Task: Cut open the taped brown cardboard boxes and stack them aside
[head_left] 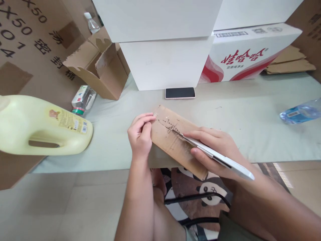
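Note:
A brown piece of cardboard (173, 142) lies aslant over the front edge of the covered table, its near end sticking out past the edge. Ragged cuts and small tears run across its upper half. My left hand (141, 134) grips its upper left side, fingertips on top. In my right hand (218, 150) is a white utility knife (220, 159), held between thumb and fingers. The blade tip touches the cardboard at the torn line. Part of the cardboard's right side is hidden under my right hand.
Behind the cardboard lies a phone (180, 93) before white boxes (165, 63). To the left are a large yellow jug (22, 127), a clear bottle (84, 98) and an open carton (107, 73). A water bottle (301, 112) lies at the right.

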Available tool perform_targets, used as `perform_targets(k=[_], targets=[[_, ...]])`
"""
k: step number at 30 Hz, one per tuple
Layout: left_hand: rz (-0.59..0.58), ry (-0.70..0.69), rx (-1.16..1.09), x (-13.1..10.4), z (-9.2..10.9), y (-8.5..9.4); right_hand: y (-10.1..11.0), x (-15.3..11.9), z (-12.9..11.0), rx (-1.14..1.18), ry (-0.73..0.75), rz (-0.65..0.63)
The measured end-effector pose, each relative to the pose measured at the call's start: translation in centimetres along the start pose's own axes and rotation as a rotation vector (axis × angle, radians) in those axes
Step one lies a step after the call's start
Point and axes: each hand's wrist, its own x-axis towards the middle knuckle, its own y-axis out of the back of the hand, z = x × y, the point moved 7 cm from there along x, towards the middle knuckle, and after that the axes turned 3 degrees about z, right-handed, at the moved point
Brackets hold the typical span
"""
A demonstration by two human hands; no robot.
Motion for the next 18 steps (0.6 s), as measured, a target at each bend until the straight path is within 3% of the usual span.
perform_targets(k=[18], targets=[[-0.004, 0.009, 0.014, -0.01, -0.03, -0.01, -0.3, -0.01, 0.01, 0.004, -0.035, -0.013]])
